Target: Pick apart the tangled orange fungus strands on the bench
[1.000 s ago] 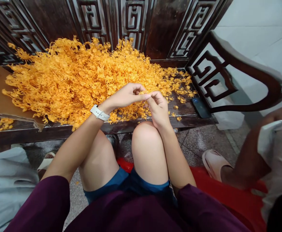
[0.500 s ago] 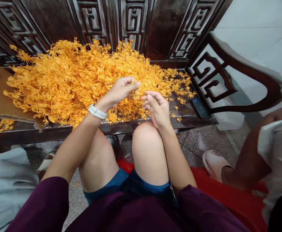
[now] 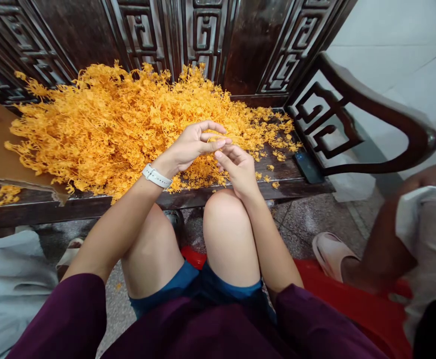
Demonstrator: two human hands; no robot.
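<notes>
1. In the head view, the orange pile (image 3: 120,129) is spread across the dark wooden bench (image 3: 203,199), from the left to right of centre, and is heaped up in front of the carved backrest (image 3: 245,47). It is made up of thin, tangled, curling stems with small spidery heads, coloured bright yellow-orange. It is thickest at the left and centre and is thinned out to the right, where small loose pieces (image 3: 275,185) are scattered on the bare wood.
2. The left hand (image 3: 192,145), with a pale watch (image 3: 157,176) worn at its wrist, is held over the pile's near side. Its fingers are stretched out, with the thumb brought close beneath them; whether a piece is pinched there cannot be told.
3. The right hand (image 3: 240,170) is held just beside it, fingers curled and thumb raised towards the left fingertips. Its grip, too, cannot be made out.
4. A cardboard sheet (image 3: 6,147) is placed at the left, beside the pile, and a dark phone (image 3: 309,167) is laid at the bench's right end, near the armrest (image 3: 382,112).
</notes>
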